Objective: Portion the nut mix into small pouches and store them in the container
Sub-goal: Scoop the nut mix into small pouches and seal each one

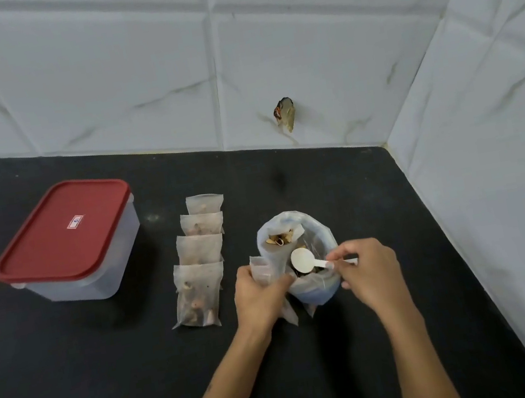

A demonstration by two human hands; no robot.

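Observation:
A clear plastic bag of nut mix (295,238) stands open on the black counter (77,386). My right hand (368,271) pinches the handle of a white plastic scoop (302,260), whose bowl sits over the bag's mouth. My left hand (260,298) grips a small translucent pouch (260,268) upright against the bag's left side. Several filled pouches (200,292) lie in an overlapping row to the left of the bag. A clear container with a red lid (65,231), closed, stands at the far left.
White marble-look tiled walls meet in a corner at the back right. A small brown mark or object (284,114) is on the back wall just above the counter. Bare counter lies in front of the container and pouches.

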